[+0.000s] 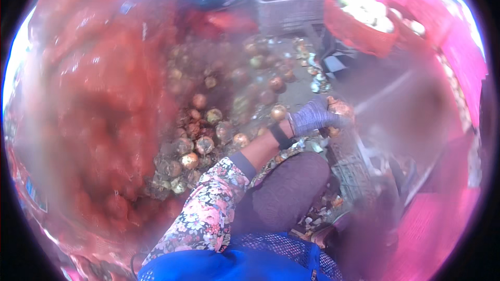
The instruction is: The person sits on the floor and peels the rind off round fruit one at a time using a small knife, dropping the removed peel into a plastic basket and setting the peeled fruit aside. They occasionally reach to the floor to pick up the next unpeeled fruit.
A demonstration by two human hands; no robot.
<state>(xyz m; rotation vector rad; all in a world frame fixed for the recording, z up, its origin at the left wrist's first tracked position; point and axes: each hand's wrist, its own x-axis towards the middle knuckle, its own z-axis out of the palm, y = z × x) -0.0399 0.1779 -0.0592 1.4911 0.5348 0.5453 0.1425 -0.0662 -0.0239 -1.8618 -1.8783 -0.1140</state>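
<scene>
My left hand (311,117) wears a grey knit glove and a dark wristband, and its floral sleeve comes up from the lower left. It is shut on a brown-skinned onion (341,108), held above my grey-trousered knee (291,192). A heap of unpeeled onions (208,125) lies on the ground just left of the hand. My right hand is not visible; the right side of the view is a pink-brown blur.
Big red mesh sacks (94,99) fill the left side. A grey plastic crate (286,2) stands at the back. Beside it, a red basket (354,34) holds peeled white onions. Pink crates (461,52) line the right. Onion peels (315,75) litter the ground. A blue apron (234,263) covers my lap.
</scene>
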